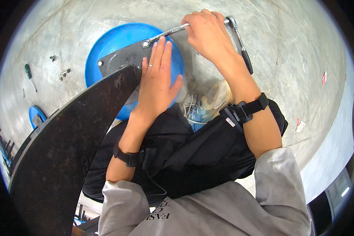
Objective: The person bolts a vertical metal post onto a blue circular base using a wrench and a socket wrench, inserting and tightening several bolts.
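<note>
My right hand [209,36] is closed round a long chrome wrench [171,31]. The wrench's ring end sits over a bolt [145,44] at the corner of a dark metal plate [122,56]. Fingers stretched and thumb apart, my left hand [156,84] lies against the plate, its fingertips beside the ring end. Another bolt [100,63] shows at the plate's left corner. Beneath the plate is a round blue base [98,45]. A ratchet wrench with a black grip [246,59] is just right of my right hand; whether it touches the chrome wrench I cannot tell.
A large, curved black metal piece [72,129] rises from the plate along my left side. On the concrete floor at left are a green-handled screwdriver [28,72] and small metal parts [65,72]. A smaller blue round object [37,114] stands farther left. Paper scraps [300,126] lie at right.
</note>
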`<move>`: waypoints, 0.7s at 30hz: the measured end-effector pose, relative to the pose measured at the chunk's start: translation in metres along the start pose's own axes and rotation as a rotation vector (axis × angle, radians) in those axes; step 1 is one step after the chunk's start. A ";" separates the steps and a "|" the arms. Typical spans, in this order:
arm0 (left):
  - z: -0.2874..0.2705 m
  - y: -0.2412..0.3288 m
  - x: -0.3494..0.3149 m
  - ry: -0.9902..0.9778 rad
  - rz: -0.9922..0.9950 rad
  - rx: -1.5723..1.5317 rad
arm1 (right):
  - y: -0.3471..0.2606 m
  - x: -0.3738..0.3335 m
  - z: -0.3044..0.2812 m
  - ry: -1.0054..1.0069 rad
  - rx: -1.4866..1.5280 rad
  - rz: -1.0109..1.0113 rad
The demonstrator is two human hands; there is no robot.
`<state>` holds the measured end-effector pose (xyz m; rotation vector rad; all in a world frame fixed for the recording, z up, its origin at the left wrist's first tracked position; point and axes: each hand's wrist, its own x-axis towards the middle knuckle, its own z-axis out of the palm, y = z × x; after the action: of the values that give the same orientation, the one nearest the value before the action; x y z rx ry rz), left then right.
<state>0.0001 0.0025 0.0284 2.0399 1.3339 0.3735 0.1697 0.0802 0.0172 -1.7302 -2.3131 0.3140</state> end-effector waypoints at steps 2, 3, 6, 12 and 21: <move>-0.003 0.000 0.000 0.064 0.009 0.016 | -0.004 0.003 -0.005 0.136 -0.015 -0.124; -0.003 -0.001 -0.001 0.064 0.007 0.017 | -0.009 0.006 -0.014 0.147 -0.004 -0.128; -0.003 -0.001 -0.003 0.069 -0.026 0.018 | -0.013 0.010 -0.022 0.110 0.097 -0.095; -0.005 0.000 -0.001 0.141 0.030 0.042 | -0.012 0.006 -0.026 0.048 0.272 -0.007; 0.000 0.001 0.001 0.012 -0.015 0.232 | -0.009 -0.003 -0.020 -0.426 0.435 0.271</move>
<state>0.0010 0.0029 0.0293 2.2177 1.4563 0.2335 0.1687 0.0758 0.0385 -1.8685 -2.0305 1.2415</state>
